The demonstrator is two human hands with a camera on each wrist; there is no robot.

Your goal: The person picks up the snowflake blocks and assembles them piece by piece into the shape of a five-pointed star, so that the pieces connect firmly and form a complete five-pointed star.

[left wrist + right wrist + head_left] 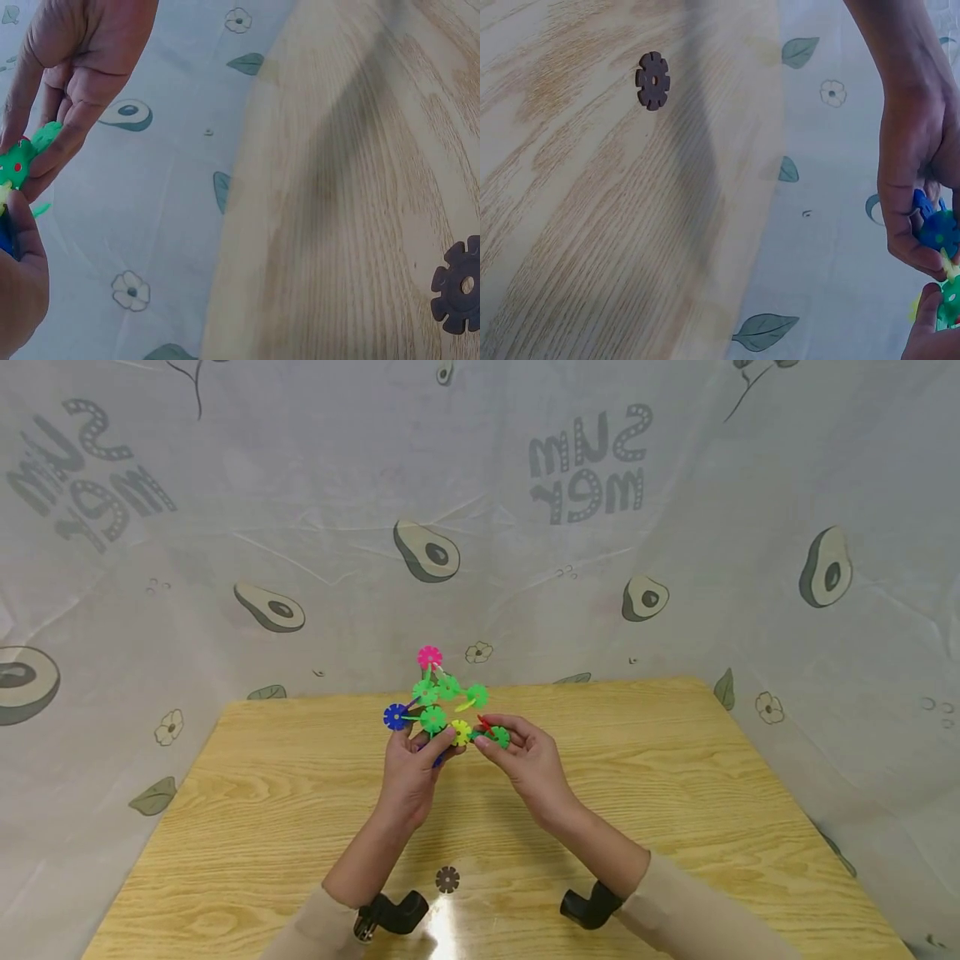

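Both hands hold up one linked structure of notched plastic discs above the table's far half. My left hand [411, 774] pinches its lower part, near a yellow disc [460, 732] and a partly covered blue disc [937, 229]. A green disc [500, 737] with a red disc [485, 725] slotted in it is pinched between thumb and fingers of my right hand [532, 766]. More green discs [432, 719], another blue disc [395, 717] and a pink disc [430, 657] at the top make up the rest. Fingers hide some of the joints.
A single dark brown disc [447, 880] lies flat on the wooden table [637, 760] near the front, between the forearms. Black wrist mounts [401, 912] sit by both sleeves. A pale curtain [525, 593] printed with avocados hangs around the table's back and sides.
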